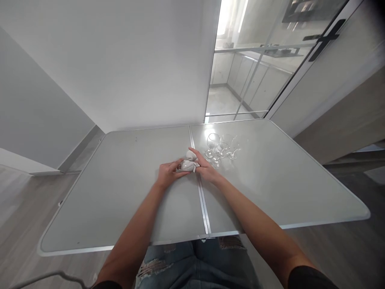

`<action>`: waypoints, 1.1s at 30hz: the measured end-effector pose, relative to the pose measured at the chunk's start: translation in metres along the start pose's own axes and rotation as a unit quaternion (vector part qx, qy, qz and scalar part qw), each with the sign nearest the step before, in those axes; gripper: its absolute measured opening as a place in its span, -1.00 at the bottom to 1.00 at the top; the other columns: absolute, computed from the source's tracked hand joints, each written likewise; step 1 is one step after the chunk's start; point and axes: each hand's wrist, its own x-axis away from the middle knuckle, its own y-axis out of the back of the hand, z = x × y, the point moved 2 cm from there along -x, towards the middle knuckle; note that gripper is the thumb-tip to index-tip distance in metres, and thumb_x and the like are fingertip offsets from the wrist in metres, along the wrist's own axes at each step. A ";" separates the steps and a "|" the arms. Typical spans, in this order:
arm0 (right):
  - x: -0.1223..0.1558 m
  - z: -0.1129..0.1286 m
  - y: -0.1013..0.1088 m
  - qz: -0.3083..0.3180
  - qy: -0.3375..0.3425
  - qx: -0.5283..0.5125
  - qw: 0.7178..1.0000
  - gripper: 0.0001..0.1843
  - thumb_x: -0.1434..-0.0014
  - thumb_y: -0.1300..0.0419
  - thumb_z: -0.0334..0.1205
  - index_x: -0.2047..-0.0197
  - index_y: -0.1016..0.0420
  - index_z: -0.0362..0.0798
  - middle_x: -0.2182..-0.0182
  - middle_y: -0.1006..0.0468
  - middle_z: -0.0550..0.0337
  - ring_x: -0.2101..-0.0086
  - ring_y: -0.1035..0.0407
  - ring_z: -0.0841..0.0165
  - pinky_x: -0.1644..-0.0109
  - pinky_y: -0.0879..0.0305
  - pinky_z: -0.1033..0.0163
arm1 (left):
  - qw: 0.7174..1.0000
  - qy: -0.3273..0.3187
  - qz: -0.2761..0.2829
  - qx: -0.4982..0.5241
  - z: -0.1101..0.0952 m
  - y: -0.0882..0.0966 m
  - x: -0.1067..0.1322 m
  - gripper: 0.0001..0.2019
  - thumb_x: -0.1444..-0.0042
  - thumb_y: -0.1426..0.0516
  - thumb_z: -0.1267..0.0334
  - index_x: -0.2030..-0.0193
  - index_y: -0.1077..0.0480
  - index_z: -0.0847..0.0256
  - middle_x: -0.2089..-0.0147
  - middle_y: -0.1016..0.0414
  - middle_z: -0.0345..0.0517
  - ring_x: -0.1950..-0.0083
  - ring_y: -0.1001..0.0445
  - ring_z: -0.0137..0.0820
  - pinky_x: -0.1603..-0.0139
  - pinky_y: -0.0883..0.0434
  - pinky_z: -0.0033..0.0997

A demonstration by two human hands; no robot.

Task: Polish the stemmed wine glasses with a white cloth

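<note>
We hold the white cloth [188,166] near the middle of the table [129,184]; we cannot tell what may be inside. Our left hand [170,173] and right hand [207,167] pinch it with their fingers from both sides, likely to keep it steady. The clear glasses [213,140] stand bunched just to the right, maybe for easy reach. The far edge meets the wall [135,72]. Wide table top stretches left and right, giving our elbows room.

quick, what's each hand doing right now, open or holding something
Left hand: partly closed, holding the left side of a crumpled white cloth bundle.
Right hand: partly closed, holding the bundle's right side.
</note>
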 end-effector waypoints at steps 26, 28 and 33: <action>0.003 0.010 -0.005 -0.035 0.073 0.206 0.975 -0.13 -0.21 -0.01 -0.40 -0.54 0.10 0.13 -0.04 -0.58 0.10 -0.06 -0.42 0.14 -0.31 -0.23 -0.17 | 0.993 -0.066 -0.098 -0.005 0.001 -0.002 0.003 -0.48 -0.09 -0.32 -0.18 -0.02 -0.59 0.18 0.50 -0.52 -0.24 0.54 -0.37 -0.56 0.44 -0.24 -0.55; 0.002 0.010 -0.003 -0.033 0.052 0.190 0.980 -0.18 -0.20 -0.02 -0.39 -0.51 -0.01 0.12 -0.06 -0.57 0.10 -0.03 -0.44 0.14 -0.27 -0.27 -0.15 | 0.993 -0.065 -0.101 0.003 0.002 -0.003 0.004 -0.46 -0.05 -0.33 -0.19 -0.01 -0.60 0.18 0.51 -0.50 -0.25 0.54 -0.36 -0.56 0.45 -0.24 -0.55; 0.004 0.016 0.000 -0.049 -0.011 0.062 0.997 -0.18 -0.11 -0.05 -0.39 -0.44 -0.12 0.12 0.03 -0.60 0.15 0.10 -0.49 0.20 -0.05 -0.45 0.02 | 0.995 -0.057 -0.068 0.047 -0.001 -0.003 0.003 -0.42 -0.07 -0.32 -0.19 -0.07 -0.58 0.21 0.50 -0.48 -0.26 0.53 -0.32 -0.56 0.45 -0.24 -0.55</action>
